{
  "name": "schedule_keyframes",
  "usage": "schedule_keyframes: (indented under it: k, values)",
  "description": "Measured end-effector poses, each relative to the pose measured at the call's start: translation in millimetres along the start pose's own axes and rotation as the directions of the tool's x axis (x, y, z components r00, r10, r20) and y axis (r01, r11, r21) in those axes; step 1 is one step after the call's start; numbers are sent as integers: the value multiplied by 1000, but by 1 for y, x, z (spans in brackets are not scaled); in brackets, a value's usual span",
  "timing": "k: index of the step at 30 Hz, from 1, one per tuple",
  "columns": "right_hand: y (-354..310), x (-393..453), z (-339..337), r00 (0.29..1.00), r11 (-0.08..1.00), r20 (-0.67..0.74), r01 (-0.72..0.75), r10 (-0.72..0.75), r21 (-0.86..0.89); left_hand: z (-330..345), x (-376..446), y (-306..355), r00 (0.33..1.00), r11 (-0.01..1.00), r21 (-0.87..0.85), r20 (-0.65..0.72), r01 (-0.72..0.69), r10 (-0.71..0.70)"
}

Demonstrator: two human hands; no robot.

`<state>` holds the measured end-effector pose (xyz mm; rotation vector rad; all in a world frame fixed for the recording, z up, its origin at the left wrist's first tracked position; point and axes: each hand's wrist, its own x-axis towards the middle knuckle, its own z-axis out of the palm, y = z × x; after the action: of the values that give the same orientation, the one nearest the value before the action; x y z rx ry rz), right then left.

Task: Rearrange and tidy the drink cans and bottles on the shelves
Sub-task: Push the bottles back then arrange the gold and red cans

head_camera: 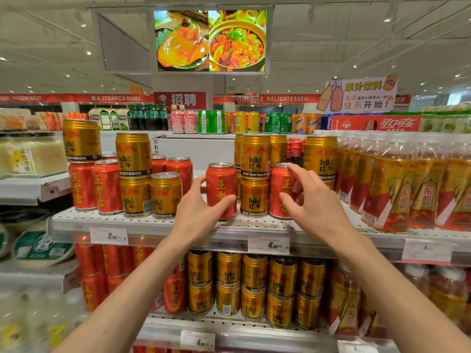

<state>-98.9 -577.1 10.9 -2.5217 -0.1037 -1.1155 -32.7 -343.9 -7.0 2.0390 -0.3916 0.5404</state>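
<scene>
On the white perforated top shelf stand mixed red cans and gold cans. My left hand grips a red can near the shelf's front edge, thumb on its right side. My right hand curls around a second red can, fingers spread and touching its side. Between the two red cans stands a stack of two gold cans. More red cans and gold cans crowd the shelf's left part.
Tea bottles with gold labels fill the shelf's right side. The lower shelf holds stacked gold cans and red cans. Price tags hang on the shelf edge. Boxed food sits at far left.
</scene>
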Motion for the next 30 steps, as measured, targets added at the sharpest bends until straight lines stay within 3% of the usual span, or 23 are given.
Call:
schedule_keyframes:
  k: [6,13,23,30]
  values:
    - [-6,-11,-2,998,991,-26,57,-54,122,-14,-17,6,998,999,-48,-54,-14,12]
    - [-34,-30,5,997,959,47,44,-60,281,-50,-37,-6,997,994,-101,-67,-51,44]
    - [-139,-5,53,943,992,330,9,-49,124,-142,-22,-57,991,982,-143,-66,-122,114]
    - [-190,38,100,960,999,275,-50,52,-13,-180,-3,-86,990,979,-150,-48,-135,129]
